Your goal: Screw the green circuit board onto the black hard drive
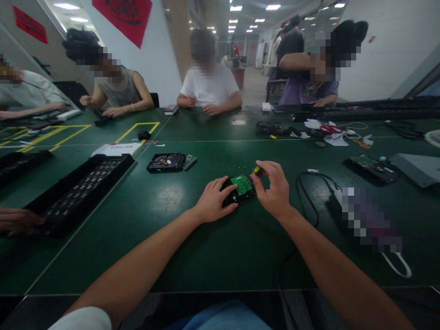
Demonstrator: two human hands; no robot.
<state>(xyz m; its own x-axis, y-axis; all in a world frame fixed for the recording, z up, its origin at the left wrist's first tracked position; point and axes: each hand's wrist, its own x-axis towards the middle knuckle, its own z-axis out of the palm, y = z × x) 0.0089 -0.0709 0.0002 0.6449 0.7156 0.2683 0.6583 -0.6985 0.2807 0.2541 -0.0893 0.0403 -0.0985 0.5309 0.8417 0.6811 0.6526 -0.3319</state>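
In front of me on the green table lies a black hard drive [242,185] with a green circuit board on its upper face. My left hand [216,200] bears on its left end, thumb along the near edge and a fingertip on the board. Over the right end, my right hand [274,191] pinches a small screwdriver [257,171] with a black and yellow handle. The tool's tip points down toward the board; whether it touches a screw is too small to tell. Several tiny screws [239,167] lie just beyond the drive.
Left of the drive sits another opened black drive [165,162] beside a loose circuit board [190,161]. A long black tray [85,192] has another person's hand at its near end. To the right are a cable [305,195], another drive [373,168] and a grey box [417,169]. Co-workers sit opposite.
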